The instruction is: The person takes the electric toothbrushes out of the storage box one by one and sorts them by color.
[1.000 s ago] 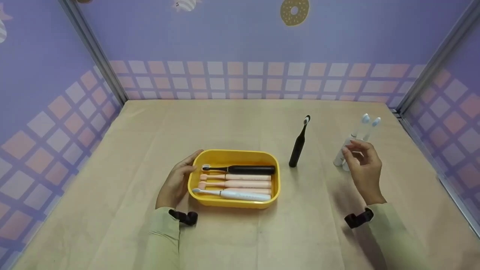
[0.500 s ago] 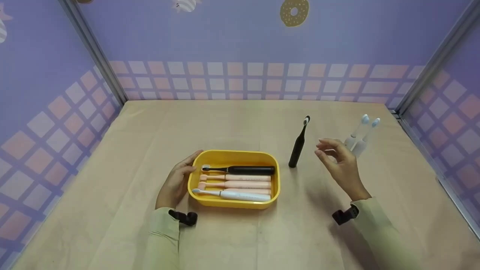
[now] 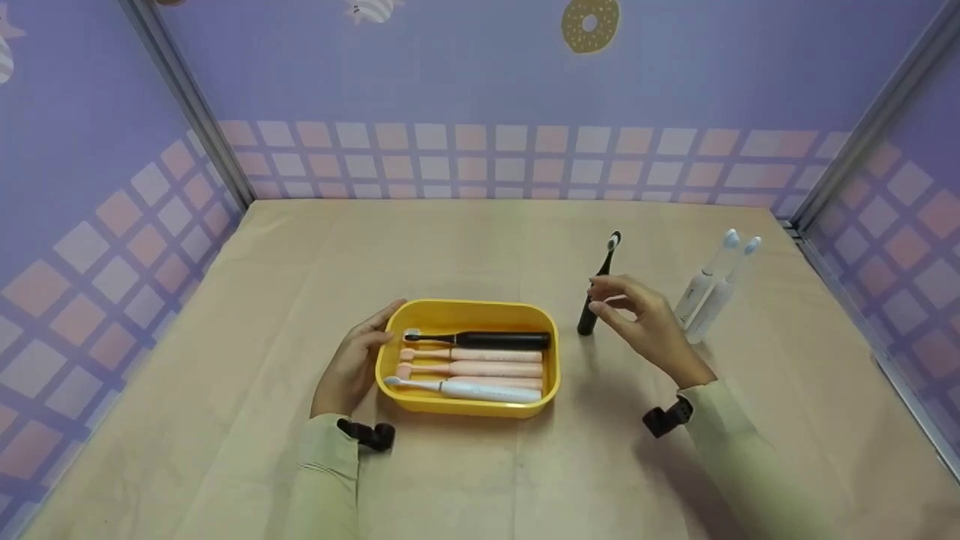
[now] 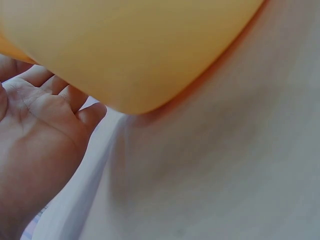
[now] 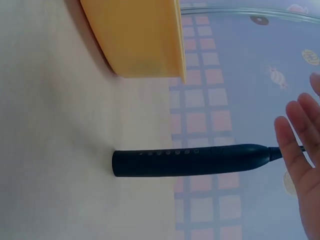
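Black toothbrush stands upright, apart from the yellow box's rim.

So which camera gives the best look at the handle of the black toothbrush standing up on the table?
The right wrist view: the handle appears large and unblocked, with a row of small dots visible. The head view shows it smaller, partly covered by the right hand. The left wrist view doesn't show it.

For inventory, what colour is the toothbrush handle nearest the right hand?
Black handle, clearest in the right wrist view.
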Demonstrator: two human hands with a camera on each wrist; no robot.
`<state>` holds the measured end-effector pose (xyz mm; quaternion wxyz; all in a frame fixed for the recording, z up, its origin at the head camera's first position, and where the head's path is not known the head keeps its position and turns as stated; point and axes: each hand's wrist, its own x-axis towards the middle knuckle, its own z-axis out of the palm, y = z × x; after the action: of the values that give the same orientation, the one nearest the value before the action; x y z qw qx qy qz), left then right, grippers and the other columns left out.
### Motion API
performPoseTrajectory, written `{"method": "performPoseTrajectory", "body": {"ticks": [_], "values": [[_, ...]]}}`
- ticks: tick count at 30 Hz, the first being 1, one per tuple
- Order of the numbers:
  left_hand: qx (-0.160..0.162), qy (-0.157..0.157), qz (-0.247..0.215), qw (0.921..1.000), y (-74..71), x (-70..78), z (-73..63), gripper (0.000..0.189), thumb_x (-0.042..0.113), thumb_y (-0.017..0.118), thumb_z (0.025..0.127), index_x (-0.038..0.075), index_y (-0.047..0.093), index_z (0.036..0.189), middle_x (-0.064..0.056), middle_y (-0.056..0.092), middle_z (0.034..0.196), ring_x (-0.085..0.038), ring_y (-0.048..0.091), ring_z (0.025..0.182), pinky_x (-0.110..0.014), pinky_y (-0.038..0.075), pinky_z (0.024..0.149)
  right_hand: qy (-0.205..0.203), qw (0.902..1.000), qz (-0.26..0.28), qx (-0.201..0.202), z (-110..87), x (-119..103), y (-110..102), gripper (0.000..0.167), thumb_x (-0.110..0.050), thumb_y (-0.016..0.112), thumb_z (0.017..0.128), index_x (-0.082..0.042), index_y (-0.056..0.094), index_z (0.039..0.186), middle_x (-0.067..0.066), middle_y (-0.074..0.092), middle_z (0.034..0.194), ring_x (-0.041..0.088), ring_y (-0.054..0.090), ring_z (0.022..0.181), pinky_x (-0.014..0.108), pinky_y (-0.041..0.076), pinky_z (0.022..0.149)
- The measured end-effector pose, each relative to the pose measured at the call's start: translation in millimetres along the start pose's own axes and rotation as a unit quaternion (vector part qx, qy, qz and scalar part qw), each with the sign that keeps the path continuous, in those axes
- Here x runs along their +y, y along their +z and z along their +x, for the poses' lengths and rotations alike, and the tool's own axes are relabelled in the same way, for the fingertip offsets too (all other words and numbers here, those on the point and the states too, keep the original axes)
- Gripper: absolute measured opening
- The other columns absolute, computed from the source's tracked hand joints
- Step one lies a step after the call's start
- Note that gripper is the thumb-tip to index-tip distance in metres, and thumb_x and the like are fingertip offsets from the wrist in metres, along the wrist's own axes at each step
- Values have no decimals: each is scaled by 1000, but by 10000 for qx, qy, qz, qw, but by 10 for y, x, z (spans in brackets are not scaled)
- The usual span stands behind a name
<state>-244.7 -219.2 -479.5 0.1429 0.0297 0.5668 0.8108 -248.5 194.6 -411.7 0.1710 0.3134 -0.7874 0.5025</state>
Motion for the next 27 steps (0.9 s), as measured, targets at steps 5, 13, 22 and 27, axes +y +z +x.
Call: {"method": "performPoseTrajectory", "body": {"ticks": [5, 13, 22, 27], "values": [[54, 23, 50, 10000, -3, -12, 7, 55, 2, 37, 98, 15, 34, 151, 3, 27, 158, -12, 24, 146, -30, 29, 116, 64, 9990, -116, -424, 91, -44, 66, 32, -5, 63, 90, -2, 63, 122, 13, 67, 106, 8, 63, 97, 15, 53, 86], [67, -28, 234, 9997, -10, -29, 5, 55, 3, 39, 97, 19, 36, 150, 6, 27, 158, -9, 23, 146, -31, 25, 119, 247, 9951, -36, -959, 231, -105, 179, 34, -9, 62, 92, -3, 62, 125, 15, 68, 110, 21, 67, 99, 23, 56, 85], [80, -53, 295, 9995, 15, -9, -6, 56, 4, 39, 97, 18, 34, 151, 6, 27, 158, -9, 21, 146, -31, 23, 119, 508, 9813, -117, -1854, 330, -146, 281, 35, -13, 58, 95, -2, 59, 128, 15, 64, 121, 28, 63, 110, 38, 54, 93], [19, -29, 212, 9998, 1, 0, -4, 57, 4, 40, 97, 18, 32, 152, 4, 25, 159, -11, 22, 146, -32, 26, 118, 665, 9728, -179, -2211, 386, -159, 343, 34, -13, 56, 96, -2, 59, 128, 17, 64, 122, 28, 62, 112, 41, 52, 96]]}}
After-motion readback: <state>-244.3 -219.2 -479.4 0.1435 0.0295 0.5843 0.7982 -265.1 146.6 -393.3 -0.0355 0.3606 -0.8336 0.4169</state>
